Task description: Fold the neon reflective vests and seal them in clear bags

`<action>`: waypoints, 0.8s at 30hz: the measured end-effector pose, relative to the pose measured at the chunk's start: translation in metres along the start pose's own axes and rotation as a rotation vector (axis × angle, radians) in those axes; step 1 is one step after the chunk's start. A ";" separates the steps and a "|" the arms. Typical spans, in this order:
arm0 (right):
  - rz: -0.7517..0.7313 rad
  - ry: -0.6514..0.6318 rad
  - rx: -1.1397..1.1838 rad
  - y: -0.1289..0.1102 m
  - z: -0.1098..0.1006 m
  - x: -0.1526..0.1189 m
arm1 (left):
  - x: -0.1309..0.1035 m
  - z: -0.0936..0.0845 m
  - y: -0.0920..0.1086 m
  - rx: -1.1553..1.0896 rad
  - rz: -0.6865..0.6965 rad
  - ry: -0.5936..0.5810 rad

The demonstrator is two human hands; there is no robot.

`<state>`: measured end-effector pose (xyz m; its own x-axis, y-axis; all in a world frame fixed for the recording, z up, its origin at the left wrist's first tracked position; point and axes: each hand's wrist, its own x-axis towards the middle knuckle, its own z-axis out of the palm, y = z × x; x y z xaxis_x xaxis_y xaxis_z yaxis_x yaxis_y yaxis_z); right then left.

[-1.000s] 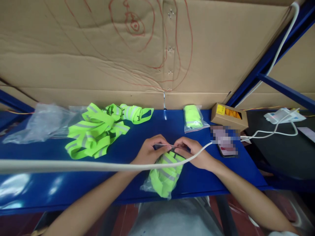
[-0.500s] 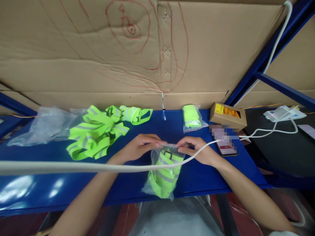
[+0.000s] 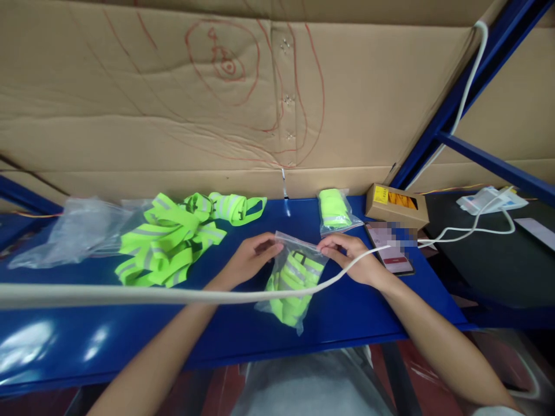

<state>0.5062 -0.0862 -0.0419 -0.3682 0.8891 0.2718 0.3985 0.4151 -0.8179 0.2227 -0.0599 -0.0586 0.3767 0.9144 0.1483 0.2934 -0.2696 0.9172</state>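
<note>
A clear zip-lock bag point(image 3: 299, 240) with a folded neon-yellow reflective strap point(image 3: 295, 283) inside is held by its top edge. My left hand point(image 3: 255, 257) pinches the upper left corner between thumb and fingers. The upper right corner is gripped by my right hand point(image 3: 349, 254). The bag's lower end is towards me, over the blue table. A white cable point(image 3: 243, 297) crosses the view in front of the bag and forearms. To the left lies a loose pile of neon reflective straps point(image 3: 169, 242), with a rolled one point(image 3: 234, 208) behind it.
Clear plastic bags point(image 3: 87, 228) lie far left on the blue table point(image 3: 243, 346). At the back stands another bagged strap point(image 3: 335, 209), beside a cardboard box point(image 3: 418, 216) with orange contents. A phone point(image 3: 396, 260) lies right of my right hand. Cardboard panels point(image 3: 173, 138) rise behind.
The bag's top edge has been raised and tilted, its left corner now higher. My left hand has shifted so more of the top strip shows, and the bag's lower end has lifted slightly.
</note>
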 end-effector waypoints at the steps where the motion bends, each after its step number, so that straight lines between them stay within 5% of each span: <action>1: -0.012 -0.003 -0.004 -0.001 0.000 0.000 | -0.001 0.003 0.002 -0.046 -0.008 0.026; 8: 0.069 -0.039 0.142 -0.003 0.000 -0.001 | -0.009 0.009 0.013 -0.252 -0.027 0.135; 14: 0.155 -0.149 0.254 0.001 0.009 0.001 | -0.007 0.016 0.010 -0.222 -0.050 0.066; 17: 0.087 0.128 0.180 0.001 0.001 0.004 | -0.006 0.019 0.006 -0.312 -0.075 0.033; 21: -0.273 0.654 -0.164 0.001 -0.025 0.005 | -0.007 0.017 0.005 -0.223 -0.030 0.079; 24: -0.537 0.786 -0.459 0.007 -0.042 0.005 | -0.009 0.018 0.007 -0.176 -0.045 0.089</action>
<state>0.5426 -0.0705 -0.0245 -0.0083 0.3732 0.9277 0.6848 0.6781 -0.2667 0.2370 -0.0755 -0.0603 0.2850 0.9496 0.1304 0.1469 -0.1777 0.9731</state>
